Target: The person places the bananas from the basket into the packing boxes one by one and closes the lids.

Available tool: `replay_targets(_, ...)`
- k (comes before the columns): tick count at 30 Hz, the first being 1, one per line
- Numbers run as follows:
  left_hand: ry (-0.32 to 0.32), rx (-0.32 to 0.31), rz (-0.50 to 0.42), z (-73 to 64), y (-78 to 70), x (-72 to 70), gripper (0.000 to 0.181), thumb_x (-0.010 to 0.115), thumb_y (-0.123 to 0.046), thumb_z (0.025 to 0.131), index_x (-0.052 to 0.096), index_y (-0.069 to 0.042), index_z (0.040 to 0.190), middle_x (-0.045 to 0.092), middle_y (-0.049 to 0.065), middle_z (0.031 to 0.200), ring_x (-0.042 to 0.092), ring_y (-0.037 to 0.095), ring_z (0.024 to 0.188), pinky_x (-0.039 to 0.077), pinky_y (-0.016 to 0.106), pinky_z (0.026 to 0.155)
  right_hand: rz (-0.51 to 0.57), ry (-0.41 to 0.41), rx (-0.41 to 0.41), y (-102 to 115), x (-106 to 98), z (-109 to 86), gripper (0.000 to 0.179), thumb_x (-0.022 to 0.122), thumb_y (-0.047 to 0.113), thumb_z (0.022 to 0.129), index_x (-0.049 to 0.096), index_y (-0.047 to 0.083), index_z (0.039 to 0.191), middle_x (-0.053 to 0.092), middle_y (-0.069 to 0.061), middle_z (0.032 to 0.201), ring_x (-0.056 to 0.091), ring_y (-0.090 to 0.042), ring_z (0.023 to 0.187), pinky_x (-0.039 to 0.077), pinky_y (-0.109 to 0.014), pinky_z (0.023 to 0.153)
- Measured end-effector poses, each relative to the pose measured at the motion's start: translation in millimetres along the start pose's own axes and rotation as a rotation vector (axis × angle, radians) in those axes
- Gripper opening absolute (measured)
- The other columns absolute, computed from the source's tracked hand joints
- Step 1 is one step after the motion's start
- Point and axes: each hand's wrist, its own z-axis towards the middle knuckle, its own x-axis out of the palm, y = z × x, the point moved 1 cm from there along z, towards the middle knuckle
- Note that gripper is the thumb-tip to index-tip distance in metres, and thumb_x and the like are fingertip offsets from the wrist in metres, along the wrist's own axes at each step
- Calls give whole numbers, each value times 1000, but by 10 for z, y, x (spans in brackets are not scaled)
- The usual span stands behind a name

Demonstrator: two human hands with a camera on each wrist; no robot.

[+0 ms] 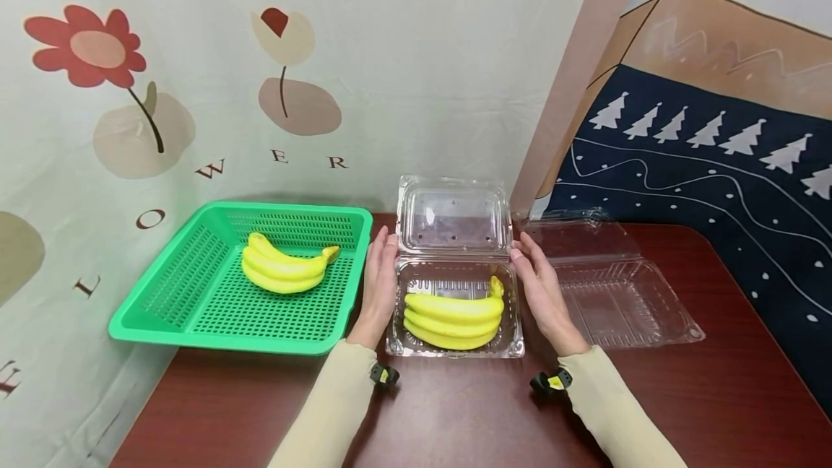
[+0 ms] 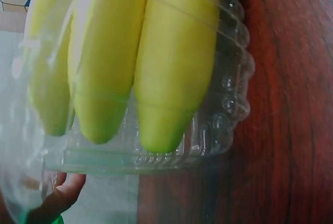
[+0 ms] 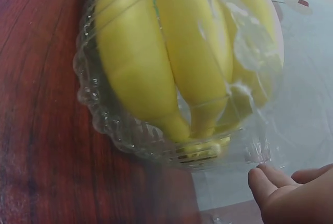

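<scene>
A clear plastic clamshell box stands on the table with its lid raised at the back. Inside its base lies a bunch of yellow bananas, stems toward the right; both wrist views show them through the plastic. My left hand is at the box's left side, fingers fairly straight, tips by the lid's lower left corner. Opposite it, my right hand reaches along the right side, with thumb and fingers extended at the lid's lower right corner. In the right wrist view the right fingertips meet the plastic edge.
To the left stands a green plastic basket holding another bunch of bananas. A second clear clamshell box, its lid raised, stands right of my right hand. Printed curtains hang behind the dark red table.
</scene>
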Motion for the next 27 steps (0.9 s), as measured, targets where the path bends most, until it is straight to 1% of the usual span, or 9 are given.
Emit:
replay_targets(2, 5, -3, -5, 6, -5, 7, 70, 37, -49, 109, 25, -8, 164, 37, 17, 158, 51, 38, 136, 39, 49, 116, 62, -4, 0, 9, 4, 8, 67, 49, 32, 110, 22, 4, 164, 40, -21, 156, 47, -34, 142, 37, -39, 117)
replay_targets(5, 1, 3, -23, 20, -14, 21, 70, 38, -46, 109, 26, -4, 163, 35, 18, 158, 51, 37, 136, 40, 46, 116, 114, -9, -3, 19, 3, 17, 66, 48, 29, 110, 22, 3, 164, 40, -24, 152, 46, -34, 142, 39, -36, 115)
replay_targets(9, -11, 19, -39, 42, -26, 39, 66, 40, -41, 109, 37, 5, 156, 31, 18, 161, 52, 37, 136, 42, 45, 114, 116, -7, -4, 27, 0, 17, 65, 48, 30, 110, 23, 4, 164, 37, -26, 149, 45, -35, 144, 38, -33, 114)
replay_targets(11, -15, 20, -37, 44, -35, 45, 64, 40, -40, 109, 44, 9, 150, 30, 16, 163, 54, 39, 134, 42, 44, 114, 106, -5, -7, 26, -1, 17, 65, 47, 31, 110, 25, 3, 163, 35, -25, 149, 44, -35, 145, 38, -32, 114)
replay_targets(15, -12, 22, -40, 50, -54, 62, 59, 40, -39, 110, 52, 13, 136, 30, 11, 165, 55, 38, 134, 42, 43, 114, 97, -10, -16, 15, -10, 22, 63, 48, 31, 110, 31, 0, 161, 34, -24, 149, 44, -33, 144, 39, -31, 114)
replay_targets(16, -11, 25, -42, 50, -58, 63, 58, 40, -38, 110, 53, 13, 135, 32, 11, 165, 54, 37, 134, 42, 43, 114, 90, -10, -16, 10, -13, 22, 62, 48, 32, 110, 32, 0, 161, 35, -24, 149, 44, -33, 144, 39, -30, 113)
replay_targets(19, -4, 34, -49, 53, -56, 63, 58, 40, -37, 110, 50, 10, 144, 39, 15, 153, 53, 37, 134, 43, 43, 113, 93, -9, -19, 7, -19, 18, 61, 48, 33, 110, 34, 0, 160, 35, -24, 149, 45, -33, 143, 39, -32, 114)
replay_targets(23, 4, 45, -37, 34, -47, 50, 58, 40, -37, 111, 43, -1, 156, 41, 19, 140, 53, 40, 132, 42, 48, 113, 117, -9, -18, 13, -25, 9, 59, 47, 32, 110, 34, -1, 158, 36, -22, 155, 44, -33, 144, 36, -36, 117)
replay_targets(27, 5, 82, -20, 19, -48, 34, 55, 40, -34, 111, 45, 0, 154, 45, 22, 148, 52, 39, 133, 41, 50, 114, 119, -4, -25, 10, -29, 1, 57, 46, 32, 111, 34, -1, 156, 38, -21, 158, 43, -32, 145, 36, -39, 118)
